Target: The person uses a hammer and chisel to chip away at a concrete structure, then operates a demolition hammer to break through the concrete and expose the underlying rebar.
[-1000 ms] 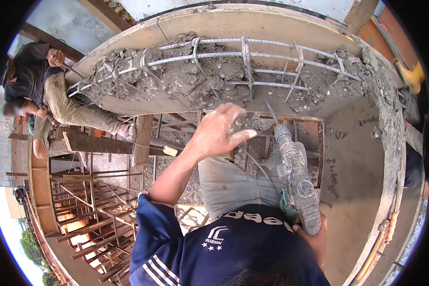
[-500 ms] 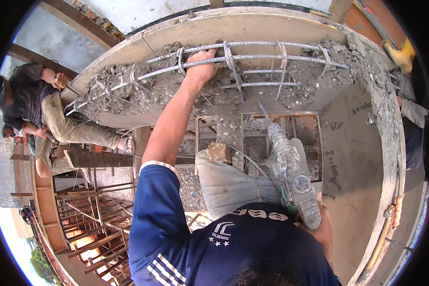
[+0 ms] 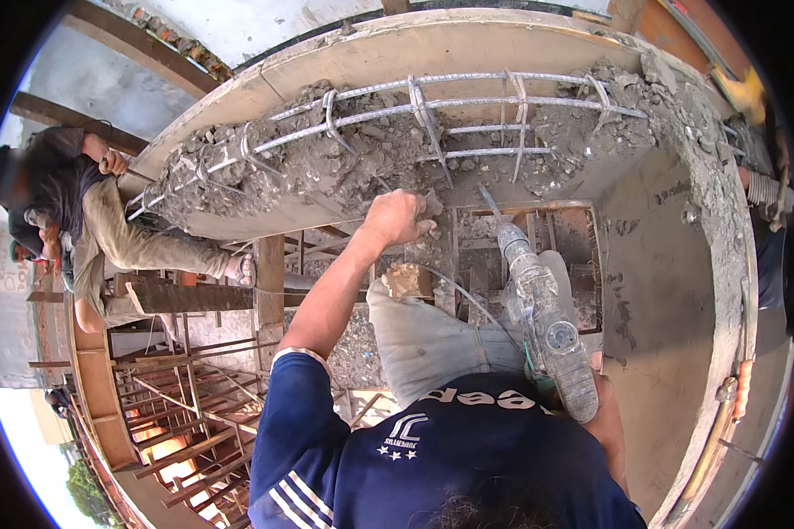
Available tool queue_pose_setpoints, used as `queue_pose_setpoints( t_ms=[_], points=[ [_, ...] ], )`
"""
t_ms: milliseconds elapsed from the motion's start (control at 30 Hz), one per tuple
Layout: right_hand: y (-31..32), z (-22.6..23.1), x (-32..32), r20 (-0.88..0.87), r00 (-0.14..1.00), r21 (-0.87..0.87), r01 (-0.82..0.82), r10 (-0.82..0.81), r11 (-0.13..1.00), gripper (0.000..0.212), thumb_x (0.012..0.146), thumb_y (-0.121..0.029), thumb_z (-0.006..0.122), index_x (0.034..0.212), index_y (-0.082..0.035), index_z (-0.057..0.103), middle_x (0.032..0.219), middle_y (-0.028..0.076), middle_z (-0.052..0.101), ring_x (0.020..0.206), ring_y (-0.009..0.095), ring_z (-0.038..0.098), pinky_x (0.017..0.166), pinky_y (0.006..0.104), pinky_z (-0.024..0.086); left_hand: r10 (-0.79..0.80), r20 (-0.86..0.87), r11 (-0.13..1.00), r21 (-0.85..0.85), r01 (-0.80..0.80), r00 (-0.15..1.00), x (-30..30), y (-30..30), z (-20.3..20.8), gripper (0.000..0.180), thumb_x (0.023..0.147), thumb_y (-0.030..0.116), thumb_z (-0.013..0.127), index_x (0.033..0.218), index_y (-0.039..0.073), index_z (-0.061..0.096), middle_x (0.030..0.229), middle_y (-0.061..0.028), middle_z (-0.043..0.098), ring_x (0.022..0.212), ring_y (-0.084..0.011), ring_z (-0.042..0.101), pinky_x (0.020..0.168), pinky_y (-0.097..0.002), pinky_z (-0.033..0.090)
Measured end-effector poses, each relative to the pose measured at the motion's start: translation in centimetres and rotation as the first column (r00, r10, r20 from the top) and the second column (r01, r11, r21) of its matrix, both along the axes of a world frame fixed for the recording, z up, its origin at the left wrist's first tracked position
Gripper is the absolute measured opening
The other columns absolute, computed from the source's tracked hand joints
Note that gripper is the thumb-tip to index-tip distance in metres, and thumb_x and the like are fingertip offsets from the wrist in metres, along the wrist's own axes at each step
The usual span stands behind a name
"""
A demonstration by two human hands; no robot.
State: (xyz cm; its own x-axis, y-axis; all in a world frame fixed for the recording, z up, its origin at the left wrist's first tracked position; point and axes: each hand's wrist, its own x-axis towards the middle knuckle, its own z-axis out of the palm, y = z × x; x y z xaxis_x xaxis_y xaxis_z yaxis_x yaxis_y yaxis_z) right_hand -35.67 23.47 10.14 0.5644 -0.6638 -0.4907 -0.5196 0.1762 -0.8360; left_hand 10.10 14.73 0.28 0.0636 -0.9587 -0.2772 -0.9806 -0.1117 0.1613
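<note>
My left hand (image 3: 399, 218) is closed around a grey concrete chunk (image 3: 431, 204), just below the broken edge of the concrete beam (image 3: 318, 176). Fingers hide part of the chunk. On the right, my right hand (image 3: 605, 414) grips the rear of a dusty grey demolition hammer (image 3: 545, 309), mostly covered by the tool's body. Its pointed chisel (image 3: 489, 201) aims away from me, near the beam's lower side. Bare rebar (image 3: 370, 117) with tied stirrups runs along the crumbled concrete.
Formwork board (image 3: 468, 53) walls the beam's far side. A framed opening (image 3: 582, 256) lies beneath the hammer. At left, a person (image 3: 71, 194) sits on timber above wooden scaffolding (image 3: 194, 414). Another person's sleeve (image 3: 767, 189) shows at far right. An orange-handled tool (image 3: 741, 388) rests along the right edge.
My left hand has come out from between the rebar toward me, bringing a concrete chunk with it. The hammer stays nearly in place in my right hand.
</note>
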Motion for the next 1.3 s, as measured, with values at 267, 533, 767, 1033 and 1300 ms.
queue_pose_setpoints(
  t_ms=[267,533,767,1033,1300],
  points=[
    [0.3,0.0,0.5,0.041,0.999,-0.122,0.032,-0.027,0.992,0.059,0.064,-0.02,0.09,0.113,0.002,0.066,0.102,0.015,0.073,0.093,0.025,0.071,0.084,0.0355,0.053,0.202,0.408,0.851,-0.523,0.046,0.89,5.0,-11.6,1.8,0.078,0.079,0.06,0.068,0.139,0.012,0.058,0.155,-0.0215,0.035,0.142,-0.0402,0.033,0.117,-0.0603,0.025],
    [0.7,0.0,1.0,0.078,0.993,-0.119,0.096,-0.087,0.988,0.06,0.064,-0.021,0.089,0.114,0.002,0.066,0.103,0.016,0.073,0.094,0.027,0.071,0.086,0.037,0.052,-0.003,0.452,0.961,-0.245,0.128,0.892,1.9,-9.9,2.9,0.064,0.079,0.048,0.069,0.13,0.009,0.062,0.125,-0.0149,0.064,0.119,-0.0328,0.057,0.093,-0.0553,0.049],
    [0.6,-0.4,0.2,0.059,0.996,-0.105,0.074,-0.068,0.992,0.061,0.065,-0.023,0.09,0.115,0.003,0.066,0.104,0.015,0.073,0.094,0.023,0.071,0.086,0.0353,0.052,0.108,0.114,0.98,-0.182,-0.086,0.988,0.8,-3.8,3.1,0.047,0.077,0.037,0.078,0.11,0.007,0.065,0.116,-0.0162,0.065,0.107,-0.035,0.068,0.087,-0.0475,0.055],
    [0.2,0.4,1.1,0.142,0.984,-0.098,0.122,-0.108,0.988,0.063,0.064,-0.025,0.09,0.116,0.003,0.066,0.104,0.015,0.073,0.096,0.022,0.07,0.086,0.0346,0.052,0.119,0.537,0.814,-0.534,0.227,0.835,3.9,-7.8,0.4,0.069,0.068,0.046,0.084,0.121,0.007,0.063,0.125,-0.0161,0.056,0.119,-0.0339,0.052,0.101,-0.0506,0.042],
    [0.3,0.2,0.6,0.125,0.981,-0.084,0.162,-0.151,0.983,0.064,0.064,-0.024,0.089,0.117,0.003,0.066,0.107,0.014,0.073,0.098,0.023,0.07,0.089,0.0345,0.051,0.077,-0.078,0.954,-0.283,-0.096,0.994,2.2,-8.7,3.0,0.06,0.072,0.043,0.081,0.113,0.002,0.067,0.108,-0.0231,0.067,0.105,-0.0352,0.064,0.094,-0.0445,0.051]
  ],
)
